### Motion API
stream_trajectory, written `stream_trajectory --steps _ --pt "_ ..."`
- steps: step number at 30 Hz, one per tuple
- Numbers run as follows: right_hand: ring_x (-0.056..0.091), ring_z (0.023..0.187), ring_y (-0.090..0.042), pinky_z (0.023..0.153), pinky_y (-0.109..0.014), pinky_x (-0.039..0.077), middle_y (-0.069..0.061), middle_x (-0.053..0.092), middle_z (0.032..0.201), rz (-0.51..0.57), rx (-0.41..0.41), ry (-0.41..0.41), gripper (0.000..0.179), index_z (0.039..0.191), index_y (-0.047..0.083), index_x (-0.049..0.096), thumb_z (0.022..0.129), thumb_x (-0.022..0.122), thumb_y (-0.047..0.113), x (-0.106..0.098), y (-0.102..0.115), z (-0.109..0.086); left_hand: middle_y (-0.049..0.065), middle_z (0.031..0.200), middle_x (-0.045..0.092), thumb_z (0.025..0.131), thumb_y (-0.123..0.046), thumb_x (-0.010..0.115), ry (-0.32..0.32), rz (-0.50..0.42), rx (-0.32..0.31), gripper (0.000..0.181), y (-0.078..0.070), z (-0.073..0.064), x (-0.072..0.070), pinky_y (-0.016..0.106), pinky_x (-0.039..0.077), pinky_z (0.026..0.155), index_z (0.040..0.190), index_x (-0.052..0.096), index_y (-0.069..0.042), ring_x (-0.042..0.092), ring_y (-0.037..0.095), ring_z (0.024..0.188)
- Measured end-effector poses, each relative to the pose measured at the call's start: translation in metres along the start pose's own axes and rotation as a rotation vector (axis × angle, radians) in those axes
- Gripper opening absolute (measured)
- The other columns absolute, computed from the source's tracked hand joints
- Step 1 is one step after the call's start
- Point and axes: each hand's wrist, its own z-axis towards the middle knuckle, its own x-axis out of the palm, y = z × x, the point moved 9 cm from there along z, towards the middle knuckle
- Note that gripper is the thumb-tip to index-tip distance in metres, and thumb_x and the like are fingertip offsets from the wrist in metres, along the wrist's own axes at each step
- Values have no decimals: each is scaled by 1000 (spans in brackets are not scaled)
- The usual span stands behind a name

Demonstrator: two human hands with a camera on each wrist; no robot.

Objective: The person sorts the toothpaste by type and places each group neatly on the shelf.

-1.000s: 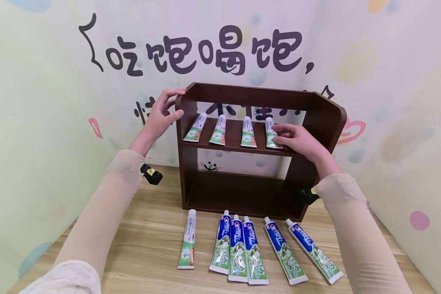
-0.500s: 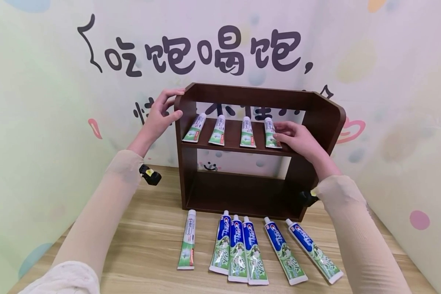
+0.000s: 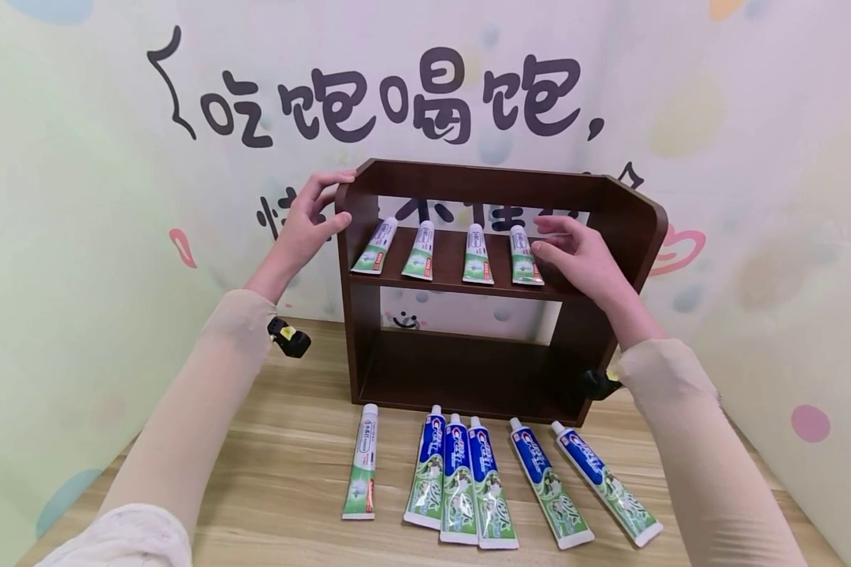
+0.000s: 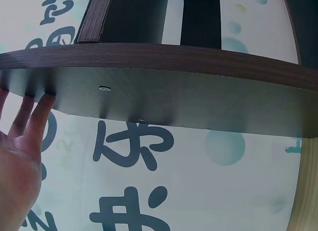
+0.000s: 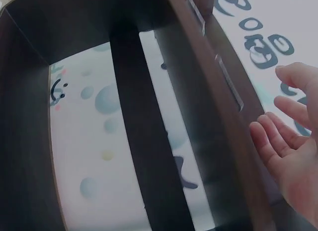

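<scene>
On the upper board of a dark brown two-tier shelf rack (image 3: 461, 291) lie several white-and-green toothpaste tubes (image 3: 477, 256), caps toward the back. My right hand (image 3: 585, 256) is beside the rightmost tube (image 3: 525, 256), fingers loosely spread and holding nothing. The right wrist view has the same hand (image 5: 293, 141) by the rack's shelf edge, its palm bare. At the rack's upper left corner my left hand (image 3: 308, 216) rests with its fingertips on the side panel. In the left wrist view its extended fingers (image 4: 39, 119) touch that panel's outer face (image 4: 174, 94).
On the wooden table (image 3: 276, 472), before the rack, lie one more white-and-green toothpaste tube (image 3: 361, 465) and several blue-and-green toothpaste tubes (image 3: 549, 488). Three of the blue ones lie close together. Behind the rack stands a printed wall (image 3: 269, 47).
My right hand has let go of the rightmost tube on the upper board and moved slightly up and right. The left hand stays at the rack's corner.
</scene>
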Motion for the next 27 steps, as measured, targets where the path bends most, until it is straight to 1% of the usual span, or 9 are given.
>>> stream_trajectory --steps 3,5,10,12,15,18,23,27 --pt "58 125 -24 101 -35 51 -9 56 142 -11 -32 -38 49 141 21 52 95 61 35 -5 11 -4 17 149 46 85 2 57 2 0 -1 47 0 0 0 24 40 108 132 50 2 45 24 138" --pt "58 123 -21 100 -31 51 -7 57 140 -14 -59 -59 48 140 22 53 95 61 36 -7 18 -6 16 149 46 86 2 57 3 -2 -4 46 1 0 1 24 40 107 131 51 1 45 24 138" --pt "58 118 -17 104 -35 49 -6 59 137 -15 -113 -84 47 140 22 54 95 61 34 -10 35 -14 16 149 46 86 1 58 2 -2 -9 46 1 0 1 24 41 106 131 51 0 46 23 137" --pt "58 116 -15 103 -31 50 -6 59 137 -14 -126 -86 46 140 22 54 95 62 34 -10 41 -16 17 149 46 86 -1 58 0 0 -6 46 0 1 0 24 40 106 131 51 1 46 22 136" --pt "57 114 -12 98 -21 50 -5 60 136 -10 -145 -81 46 139 21 54 95 62 32 -8 48 -19 17 149 46 86 -3 59 -2 -1 2 46 0 1 0 24 40 107 131 51 2 46 23 137" --pt "57 112 -9 94 -14 48 -5 60 135 -3 -167 -75 46 139 20 55 95 63 31 -6 54 -22 17 149 46 86 -4 60 -2 -7 7 46 0 1 0 24 40 107 131 51 2 45 29 137" --pt "58 109 -7 90 -9 47 -6 61 132 23 -199 -67 45 138 17 56 94 64 26 -2 63 -26 14 149 47 86 -4 60 -1 -10 1 45 1 0 0 23 41 106 130 53 -1 43 36 138" --pt "58 107 -5 89 -7 47 -7 61 131 50 -221 -63 46 138 15 56 94 65 23 1 70 -29 13 149 48 87 -5 60 1 -9 -1 45 1 0 0 23 40 106 131 52 -1 42 37 139"
